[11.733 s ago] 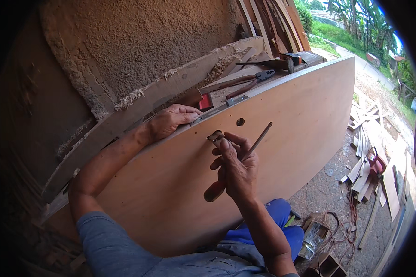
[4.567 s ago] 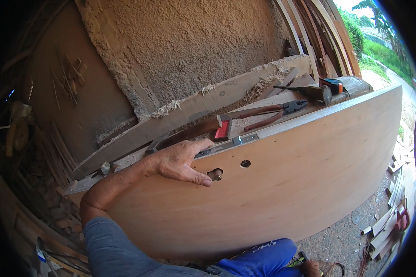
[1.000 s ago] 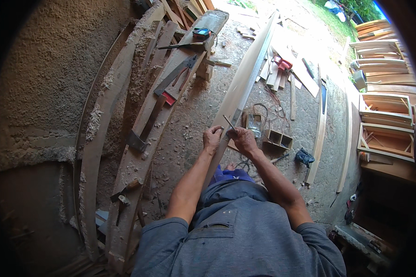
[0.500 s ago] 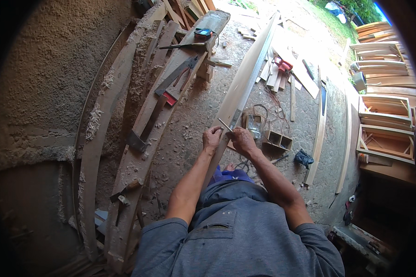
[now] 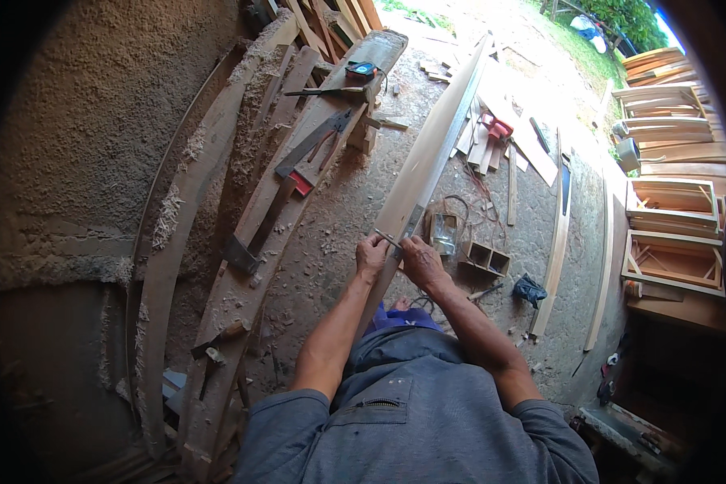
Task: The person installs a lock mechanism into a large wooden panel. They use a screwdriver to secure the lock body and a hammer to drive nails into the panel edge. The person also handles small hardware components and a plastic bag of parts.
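Note:
A long pale wooden plank runs from my lap away toward the bright yard, with a grey strip along its right edge. Both of my hands meet over its near part. My right hand is closed, its fingers around the lower end of a thin pencil-like stick that slants up to the left across the plank. My left hand sits at the plank's left edge with fingers pinched together by the stick's other end; what lies between those fingers is hidden.
Left, a shaving-strewn beam carries a tape measure, a handsaw and a hammer-like tool. To the right on the floor are a divided wooden box, a red power tool and long boards. Wooden frames stand stacked farther right.
The whole view has shifted slightly, so the scene sits lower. The stick has tipped lower, its free end now closer to my left fingers. Both hands stay over the plank.

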Demonstrator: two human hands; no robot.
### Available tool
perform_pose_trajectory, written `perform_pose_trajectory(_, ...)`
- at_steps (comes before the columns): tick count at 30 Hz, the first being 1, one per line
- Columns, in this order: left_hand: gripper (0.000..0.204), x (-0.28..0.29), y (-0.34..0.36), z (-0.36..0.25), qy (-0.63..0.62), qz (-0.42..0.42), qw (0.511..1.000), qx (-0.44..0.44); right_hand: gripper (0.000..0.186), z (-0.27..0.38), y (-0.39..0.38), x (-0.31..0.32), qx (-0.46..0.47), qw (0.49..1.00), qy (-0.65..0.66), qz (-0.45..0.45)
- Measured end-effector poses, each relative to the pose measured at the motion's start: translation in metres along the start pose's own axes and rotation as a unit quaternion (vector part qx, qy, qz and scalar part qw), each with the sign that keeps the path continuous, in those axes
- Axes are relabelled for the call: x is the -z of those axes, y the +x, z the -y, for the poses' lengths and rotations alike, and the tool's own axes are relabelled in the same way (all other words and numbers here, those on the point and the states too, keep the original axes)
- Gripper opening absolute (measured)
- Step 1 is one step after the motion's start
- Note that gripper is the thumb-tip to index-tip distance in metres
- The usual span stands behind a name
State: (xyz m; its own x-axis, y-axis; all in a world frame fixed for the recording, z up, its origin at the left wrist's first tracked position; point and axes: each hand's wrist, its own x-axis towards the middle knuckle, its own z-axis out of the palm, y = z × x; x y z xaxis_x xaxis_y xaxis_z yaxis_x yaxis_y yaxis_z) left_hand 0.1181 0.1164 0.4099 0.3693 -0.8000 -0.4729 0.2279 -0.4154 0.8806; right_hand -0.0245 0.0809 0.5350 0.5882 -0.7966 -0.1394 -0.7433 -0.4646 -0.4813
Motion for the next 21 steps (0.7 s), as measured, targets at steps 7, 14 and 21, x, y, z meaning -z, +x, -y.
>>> perform_pose_trajectory(7, 0.026, -0.002, 0.003, 0.008, -0.016, 0.006, 1.000, -0.007, 0.015, 0.002, 0.009, 0.006, 0.008, 0.995, -0.076, 0.060)
perform_pose_trajectory(14, 0.024, -0.002, 0.001, 0.005, -0.057, 0.028, 0.998, -0.012, 0.017, 0.008, 0.016, 0.012, 0.030, 0.987, -0.123, 0.104)
perform_pose_trajectory(21, 0.020, 0.000, -0.007, -0.007, -0.091, 0.049, 0.994, -0.031, 0.021, -0.001, 0.021, 0.003, -0.007, 0.984, -0.120, 0.133)
